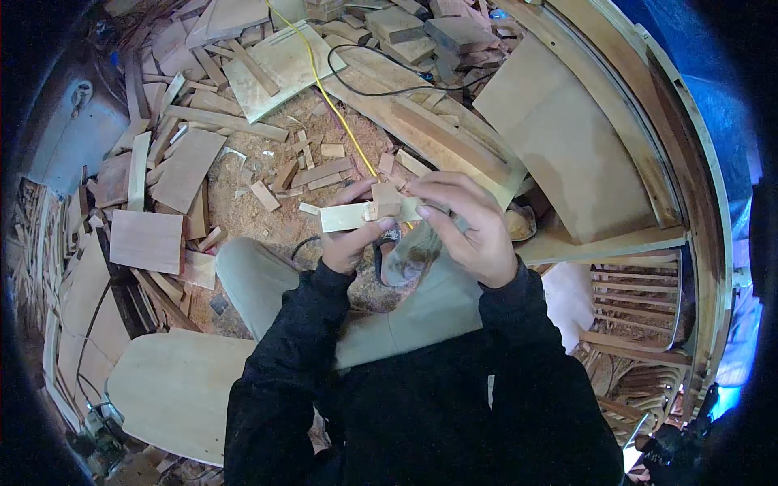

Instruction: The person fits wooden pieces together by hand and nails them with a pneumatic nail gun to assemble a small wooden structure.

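A small wooden piece, made up of a pale flat strip (344,217) with a squarish block (386,200) across it, is held up in front of my lap. My left hand (348,239) grips it from the left, thumb on the near side and fingers behind. At the right end my right hand (470,223) has its thumb and index finger close together beside the block; whether something small is between them I cannot make out. Both wrists are in dark sleeves.
Wood offcuts (322,172) and sawdust cover the floor ahead. A yellow cord (342,121) and a black cable (373,93) run across the boards. Large panels (567,138) lean at the right, above a slatted wooden frame (636,296). A rounded board (182,389) lies at the lower left.
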### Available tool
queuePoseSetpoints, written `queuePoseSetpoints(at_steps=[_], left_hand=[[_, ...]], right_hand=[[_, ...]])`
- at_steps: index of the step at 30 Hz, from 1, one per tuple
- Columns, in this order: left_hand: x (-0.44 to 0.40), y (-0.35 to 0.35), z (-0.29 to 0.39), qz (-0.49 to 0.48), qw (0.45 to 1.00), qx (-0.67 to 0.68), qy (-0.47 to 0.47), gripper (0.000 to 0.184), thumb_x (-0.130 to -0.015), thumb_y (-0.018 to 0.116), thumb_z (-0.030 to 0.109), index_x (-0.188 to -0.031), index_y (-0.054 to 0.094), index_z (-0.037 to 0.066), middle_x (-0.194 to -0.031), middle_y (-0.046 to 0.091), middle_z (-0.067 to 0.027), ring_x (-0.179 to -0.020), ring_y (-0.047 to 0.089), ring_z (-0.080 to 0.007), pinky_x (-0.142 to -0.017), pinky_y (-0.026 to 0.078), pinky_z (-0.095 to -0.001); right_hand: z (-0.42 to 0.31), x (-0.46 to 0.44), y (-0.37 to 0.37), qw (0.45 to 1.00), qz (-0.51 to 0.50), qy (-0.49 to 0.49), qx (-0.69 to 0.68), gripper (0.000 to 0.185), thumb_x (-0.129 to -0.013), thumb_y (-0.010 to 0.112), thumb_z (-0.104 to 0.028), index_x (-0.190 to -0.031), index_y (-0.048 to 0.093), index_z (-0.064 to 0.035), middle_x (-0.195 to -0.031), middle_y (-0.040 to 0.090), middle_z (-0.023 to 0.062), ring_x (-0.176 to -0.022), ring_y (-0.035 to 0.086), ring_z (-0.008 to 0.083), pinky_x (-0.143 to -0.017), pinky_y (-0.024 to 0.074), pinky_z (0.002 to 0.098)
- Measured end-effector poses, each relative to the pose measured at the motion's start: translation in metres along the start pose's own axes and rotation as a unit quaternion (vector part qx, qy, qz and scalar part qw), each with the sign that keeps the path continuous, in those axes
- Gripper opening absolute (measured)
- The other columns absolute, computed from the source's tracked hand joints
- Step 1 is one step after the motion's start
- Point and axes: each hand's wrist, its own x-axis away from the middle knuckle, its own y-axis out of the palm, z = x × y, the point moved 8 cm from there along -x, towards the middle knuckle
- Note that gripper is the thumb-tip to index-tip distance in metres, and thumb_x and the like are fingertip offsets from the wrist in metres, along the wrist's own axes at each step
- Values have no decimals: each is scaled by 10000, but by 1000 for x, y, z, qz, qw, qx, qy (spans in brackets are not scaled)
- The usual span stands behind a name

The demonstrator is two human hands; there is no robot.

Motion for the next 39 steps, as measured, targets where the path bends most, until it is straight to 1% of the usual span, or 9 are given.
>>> queuePoseSetpoints(at_steps=[3,8,11,14,17,33,36,38,39], left_hand=[[0,0,-2,2,1000,5,6,570,-656,729,24,-1184,518,-28,-1038,608,-125,-945,590,-174,-839,476,-307],[2,-2,-5,0,1000,-29,-5,561,-656,737,31,-1173,526,-25,-1050,604,-118,-949,584,-171,-827,468,-301],[2,-2,-4,-5,1000,-13,2,558,-657,743,37,-1169,530,-25,-1042,606,-111,-943,584,-169,-816,467,-294],[2,-3,-8,2,999,7,-35,558,-657,745,40,-1168,530,-26,-1024,610,-109,-934,584,-168,-815,470,-295],[2,-2,-5,5,1000,13,-13,555,-660,747,44,-1167,531,-26,-1017,613,-114,-926,586,-170,-816,473,-300],[2,-4,-7,-7,1000,-5,-18,589,-658,757,73,-1189,522,-30,-1037,612,-116,-949,577,-168,-840,458,-301],[1,-2,-5,-17,999,-5,-27,585,-660,755,80,-1186,524,-30,-1043,609,-115,-944,577,-167,-841,458,-306],[2,-3,-11,-15,997,27,-71,587,-656,751,79,-1188,524,-24,-1047,605,-113,-938,578,-166,-842,458,-305],[1,-7,-14,-15,997,27,-70,587,-656,751,79,-1188,524,-24,-1047,605,-113,-938,578,-166,-842,458,-305]], right_hand=[[0,3,6,1000,-21,-4,-20,220,-800,591,-11,-1019,610,1,-1016,593,151,-934,588,269,-809,469,331],[3,3,12,1000,12,2,-12,152,-774,641,-26,-922,634,11,-914,626,135,-830,621,248,-735,490,315],[8,3,14,999,19,14,-32,139,-769,643,-20,-904,635,16,-886,629,134,-823,623,245,-729,491,312],[11,2,17,999,12,20,-43,139,-769,641,-12,-905,634,16,-898,627,136,-828,622,245,-727,491,310],[10,2,17,999,16,13,-47,134,-770,639,-6,-901,633,19,-906,626,138,-830,620,245,-725,490,308],[11,7,19,998,29,15,-49,137,-778,640,-28,-906,630,20,-915,634,147,-880,615,269,-775,481,337],[11,8,19,998,21,10,-55,157,-784,637,-38,-929,624,21,-923,630,150,-878,616,273,-777,481,340],[13,7,23,996,-35,34,-74,243,-785,646,-69,-1009,602,15,-988,610,160,-919,602,283,-801,473,347],[12,8,21,996,-35,33,-74,243,-785,646,-69,-1009,602,15,-988,610,160,-919,602,283,-801,473,347]])
